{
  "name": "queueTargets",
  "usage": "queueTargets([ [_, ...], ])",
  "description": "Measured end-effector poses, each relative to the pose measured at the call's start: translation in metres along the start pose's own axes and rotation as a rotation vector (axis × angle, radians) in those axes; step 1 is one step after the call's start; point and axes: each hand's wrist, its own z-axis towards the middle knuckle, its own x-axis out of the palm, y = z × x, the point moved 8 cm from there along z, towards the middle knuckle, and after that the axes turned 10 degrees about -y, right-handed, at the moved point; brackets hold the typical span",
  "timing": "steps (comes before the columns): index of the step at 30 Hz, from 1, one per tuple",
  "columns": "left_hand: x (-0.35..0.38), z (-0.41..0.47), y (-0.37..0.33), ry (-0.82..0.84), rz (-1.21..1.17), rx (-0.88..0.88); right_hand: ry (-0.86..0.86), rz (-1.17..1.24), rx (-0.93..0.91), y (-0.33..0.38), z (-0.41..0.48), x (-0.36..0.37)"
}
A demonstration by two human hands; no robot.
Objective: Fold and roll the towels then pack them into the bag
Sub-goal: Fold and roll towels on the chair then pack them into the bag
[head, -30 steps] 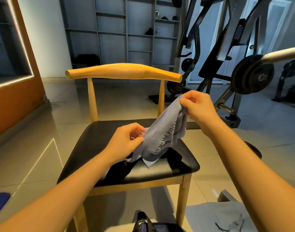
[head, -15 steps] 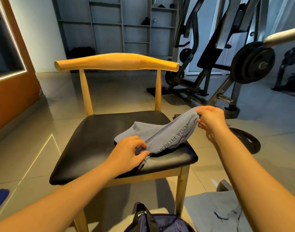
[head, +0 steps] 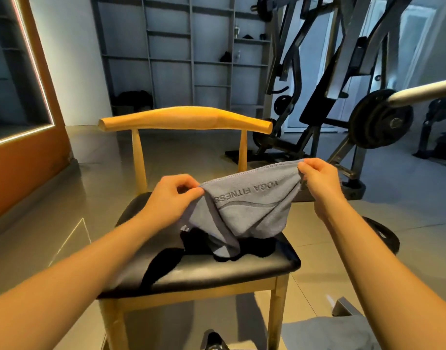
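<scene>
Since packing comes last, what looks like the bag (head: pixel 214 340) waits at the bottom edge, below and nearer than both hands, with a second grey cloth (head: pixel 318 333) on the floor under the right forearm. Beyond them the chair (head: pixel 217 272) offers its black seat as a work surface just beneath the hands. Above it the left hand (head: pixel 172 195) and right hand (head: pixel 318 176) each pinch an upper corner of the grey towel (head: pixel 249 208), holding them apart so the top hem runs taut between them while the rest sags, its lower end touching the seat. That spread, I judge, squares the towel for a first fold. Farther off, past the hands, stand a weight machine (head: pixel 318 104) and shelves (head: pixel 191 59).
</scene>
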Motion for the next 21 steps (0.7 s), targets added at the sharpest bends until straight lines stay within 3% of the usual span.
queueTargets([
  [10, -0.083, 0.046, -0.071, 0.183, 0.129, 0.052, -0.07, 0.019, -0.197, 0.136, 0.025, 0.03],
  [15, -0.12, 0.059, -0.067, 0.228, 0.134, 0.011, 0.015, 0.031, -0.237, 0.164, 0.023, 0.04],
  [19, -0.145, 0.08, -0.066, 0.145, 0.062, -0.042, 0.242, 0.246, -0.148, 0.165, 0.026, 0.047],
  [21, -0.146, 0.093, -0.064, 0.17, 0.096, -0.041, 0.274, 0.185, -0.124, 0.156, 0.032, 0.053],
])
